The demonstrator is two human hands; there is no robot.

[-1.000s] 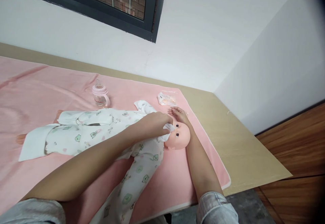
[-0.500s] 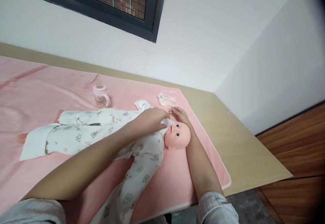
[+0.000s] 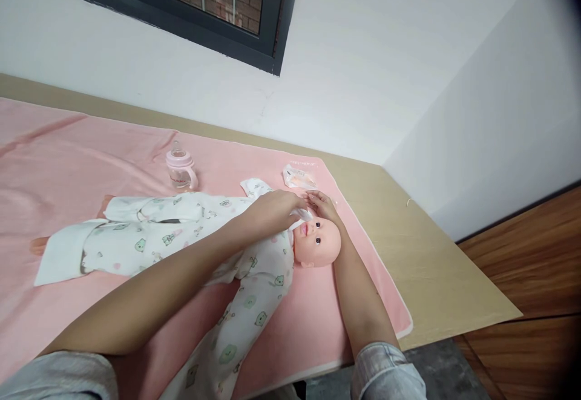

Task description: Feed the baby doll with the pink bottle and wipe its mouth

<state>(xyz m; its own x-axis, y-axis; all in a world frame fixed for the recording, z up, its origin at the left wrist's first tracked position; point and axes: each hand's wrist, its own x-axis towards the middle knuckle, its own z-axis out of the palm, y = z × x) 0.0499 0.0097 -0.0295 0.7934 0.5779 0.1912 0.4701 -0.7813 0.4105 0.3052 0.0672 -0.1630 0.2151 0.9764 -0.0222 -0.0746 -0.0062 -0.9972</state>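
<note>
A baby doll (image 3: 320, 241) lies on its back, its bald head to the right, dressed in white clothes (image 3: 200, 209) printed with green bears. My left hand (image 3: 276, 209) reaches across the doll's chest and pinches a white tissue (image 3: 300, 213) beside the doll's mouth and cheek. Part of the tissue is hidden behind my fingers. My right hand (image 3: 321, 204) rests at the far side of the doll's head, its forearm passing along the crown. Its fingers are stretched out and loosely bent, with nothing visible in them.
A pink-topped baby bottle (image 3: 180, 170) stands beyond the doll's legs. Past my right hand lies a small clear plastic packet (image 3: 298, 177). The pink blanket (image 3: 313, 321) covers most of the wooden table (image 3: 436, 279). A wall and a dark-framed window (image 3: 267, 55) border the back.
My left hand has shifted slightly away from me with the tissue, from the doll's mouth toward its far cheek. The doll's mouth now shows more fully. My right hand has barely moved.
</note>
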